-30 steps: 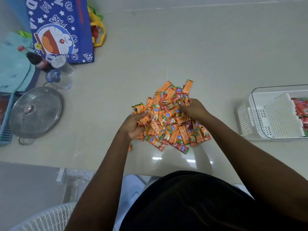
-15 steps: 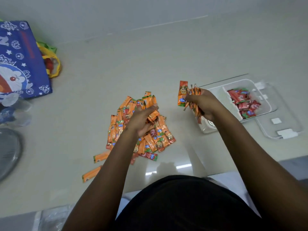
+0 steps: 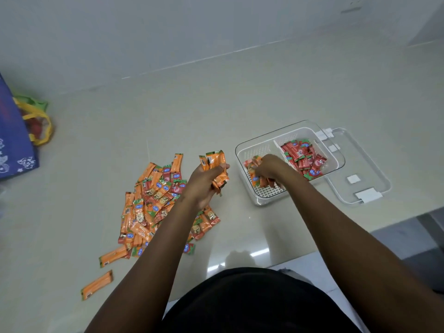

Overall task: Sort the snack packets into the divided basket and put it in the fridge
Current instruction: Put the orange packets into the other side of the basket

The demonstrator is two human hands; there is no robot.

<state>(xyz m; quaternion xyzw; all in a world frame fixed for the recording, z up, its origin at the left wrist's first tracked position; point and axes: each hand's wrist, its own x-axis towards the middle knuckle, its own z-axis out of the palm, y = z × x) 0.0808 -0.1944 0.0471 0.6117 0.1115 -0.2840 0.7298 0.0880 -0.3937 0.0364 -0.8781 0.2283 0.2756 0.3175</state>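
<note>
A pile of orange snack packets [image 3: 149, 207] lies on the pale counter, with two strays [image 3: 97, 284] at its lower left. The clear divided basket [image 3: 242, 150] stands to the right; its far compartment holds red packets [image 3: 304, 156]. My left hand [image 3: 204, 183] is raised between pile and basket, shut on a bunch of orange packets [image 3: 215, 161]. My right hand [image 3: 269, 168] is down inside the basket's near compartment, fingers closed around orange packets [image 3: 253, 164] that rest on the perforated floor.
The basket's clear lid [image 3: 365, 169] lies just right of the basket. A blue printed bag [image 3: 14, 145] with yellow handles stands at the far left. The counter's front edge runs close to my body, dropping off at the lower right.
My right hand carried its bunch of orange packets rightward and down into the basket's near compartment. My left hand lifted a handful off the pile. The view panned right.
</note>
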